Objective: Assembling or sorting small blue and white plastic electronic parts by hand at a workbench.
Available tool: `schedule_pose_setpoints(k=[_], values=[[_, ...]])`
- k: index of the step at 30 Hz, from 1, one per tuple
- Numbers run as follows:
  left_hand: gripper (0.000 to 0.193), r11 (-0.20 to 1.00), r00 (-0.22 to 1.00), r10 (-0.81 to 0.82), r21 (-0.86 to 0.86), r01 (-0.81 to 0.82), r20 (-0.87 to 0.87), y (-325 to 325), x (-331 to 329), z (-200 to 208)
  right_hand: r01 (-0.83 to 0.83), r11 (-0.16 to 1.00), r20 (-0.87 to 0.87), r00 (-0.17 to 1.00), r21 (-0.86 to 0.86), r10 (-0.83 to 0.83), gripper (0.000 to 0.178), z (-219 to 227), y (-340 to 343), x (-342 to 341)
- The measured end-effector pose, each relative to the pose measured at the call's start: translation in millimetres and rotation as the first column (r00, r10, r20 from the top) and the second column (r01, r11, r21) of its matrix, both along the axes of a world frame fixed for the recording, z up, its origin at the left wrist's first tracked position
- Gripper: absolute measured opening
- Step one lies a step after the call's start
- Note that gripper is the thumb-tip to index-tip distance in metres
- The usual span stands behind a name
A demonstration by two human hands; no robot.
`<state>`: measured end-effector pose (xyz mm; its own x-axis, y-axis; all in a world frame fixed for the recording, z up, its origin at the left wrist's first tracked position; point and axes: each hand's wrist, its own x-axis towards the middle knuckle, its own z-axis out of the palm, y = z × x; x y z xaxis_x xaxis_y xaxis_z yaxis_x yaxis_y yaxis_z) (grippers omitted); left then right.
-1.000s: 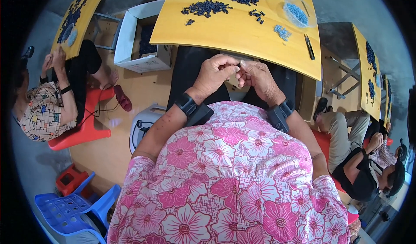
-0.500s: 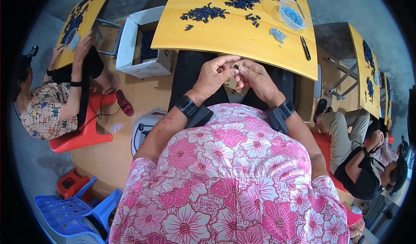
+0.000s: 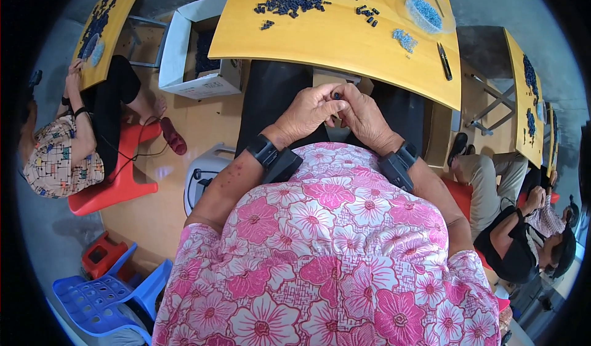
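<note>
Dark piece, pinched at the fingertips by left hand and right hand, upper centre of the frame; probably light, stiff, perhaps slippery; best held by its sides.

Blue plastic chair at lower left, beside a small red stool. Dark red shoe on tan floor, near a co-worker's bare foot.
</note>
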<state>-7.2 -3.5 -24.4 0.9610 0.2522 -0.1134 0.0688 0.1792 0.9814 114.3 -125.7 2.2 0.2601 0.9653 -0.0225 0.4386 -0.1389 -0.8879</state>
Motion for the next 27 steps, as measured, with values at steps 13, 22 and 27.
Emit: schedule_pose_setpoints(k=[13,22,27], values=[[0.038,0.997,0.997,0.079,0.005,-0.079,0.007,-5,-7,3,0.001,1.0,-0.024,1.0,-0.017,-0.002,0.021,-10,1,-5],[0.037,0.994,0.994,0.109,-0.025,-0.108,0.006,-5,-2,-7,0.001,0.996,-0.137,0.99,-0.089,-0.013,0.019,-2,5,-2],[0.047,0.973,0.988,0.105,-0.218,-0.078,0.115,-4,2,-3,0.034,0.988,0.207,0.976,0.151,-0.065,0.021,2,-1,13]])
